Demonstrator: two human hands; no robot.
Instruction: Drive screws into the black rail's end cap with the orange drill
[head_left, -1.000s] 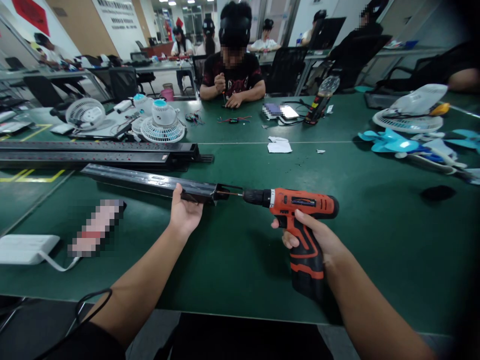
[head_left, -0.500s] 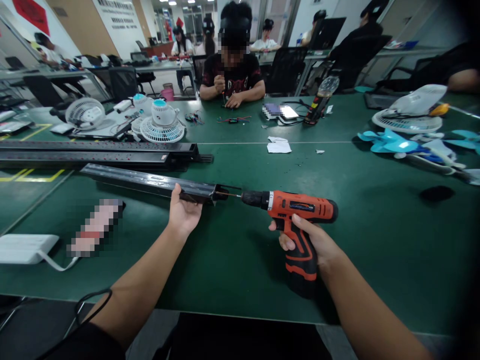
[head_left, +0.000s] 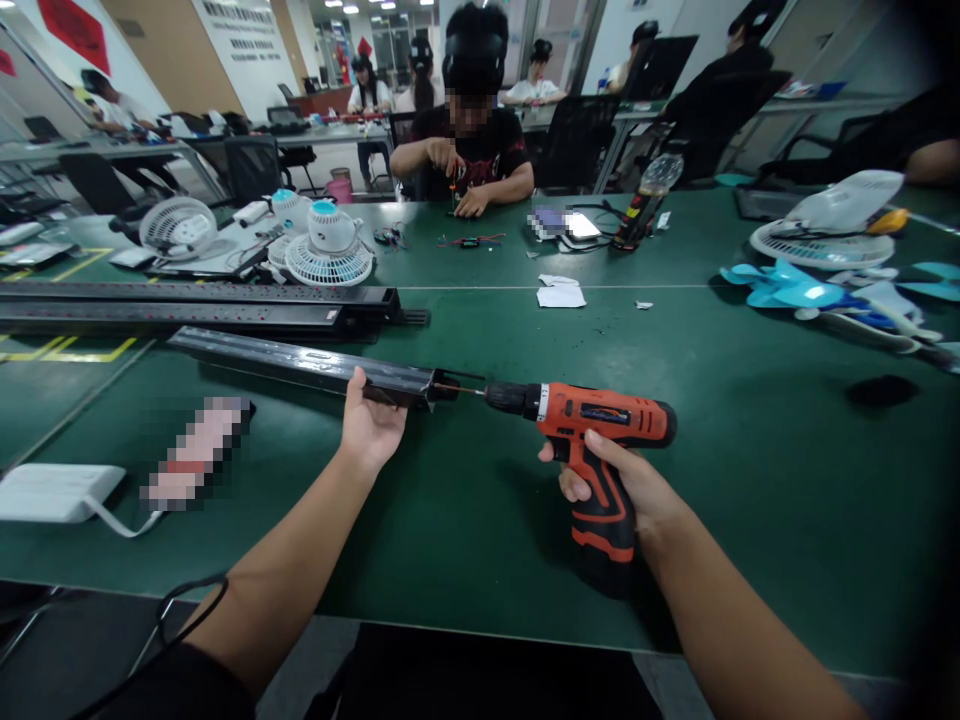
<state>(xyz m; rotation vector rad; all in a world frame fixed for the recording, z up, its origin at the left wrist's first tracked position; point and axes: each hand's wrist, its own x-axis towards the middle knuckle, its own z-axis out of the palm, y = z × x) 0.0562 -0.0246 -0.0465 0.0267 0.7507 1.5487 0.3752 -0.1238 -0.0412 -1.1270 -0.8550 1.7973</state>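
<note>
An orange and black cordless drill (head_left: pixel 600 415) is in my right hand (head_left: pixel 637 490), whose fingers wrap round its grip near the trigger. From the drill's chuck a thin bit (head_left: pixel 466 391) points left into the near end of a long black metal rail (head_left: pixel 300 363). My left hand (head_left: pixel 373 425) holds that rail from beneath near this end, thumb up along its front side. The rail slants away to the left over the green table. How deep the bit sits in the rail end is hidden.
Several longer black rails (head_left: pixel 225 308) lie behind at left. A phone (head_left: pixel 199 452) and a white power bank (head_left: pixel 60 492) are at front left. Fan parts (head_left: pixel 330 245) and blue fan blades (head_left: pixel 787 285) flank the table. A person (head_left: pixel 472 140) works opposite, near a bottle (head_left: pixel 649 200).
The view has shifted slightly. Both hands, the drill and the rail keep nearly the same places relative to each other. The person opposite has raised the elbow of one arm.
</note>
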